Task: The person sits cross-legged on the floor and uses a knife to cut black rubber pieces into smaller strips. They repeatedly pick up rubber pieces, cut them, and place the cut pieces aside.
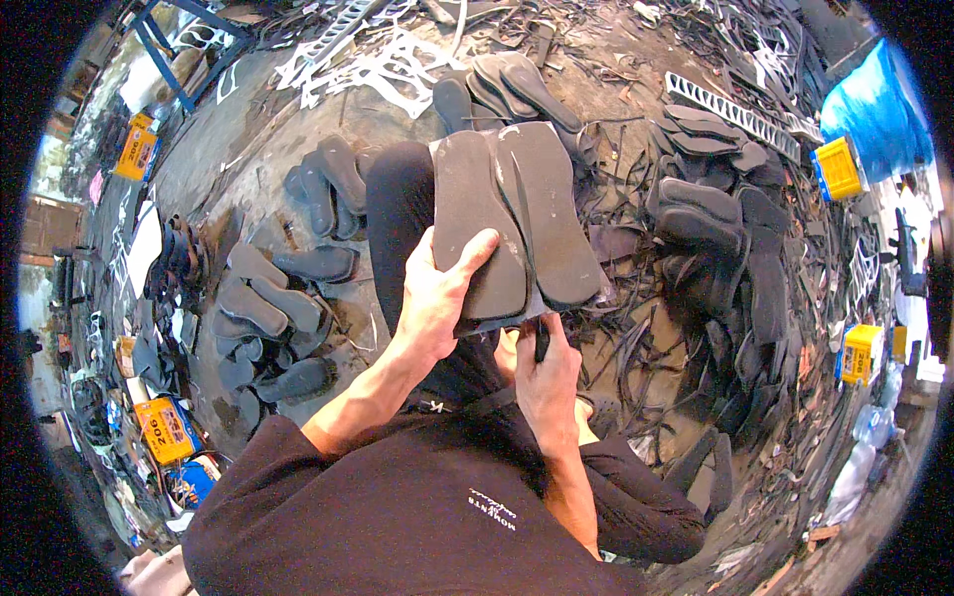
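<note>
Two hands point(437, 298) point(545, 372) gripping grey sole sheet point(512, 219), yellow crate point(838, 167) nearby

We have one view only, from a wide fisheye camera worn on our head, the left of a side-by-side pair. It looks steeply down over our chest and knees at the floor point(248, 169) of the workshop. Our forearms come in from the lower edge, close to the lens. Straight edges bend toward the dark round rim; the far clutter looks small.
</note>
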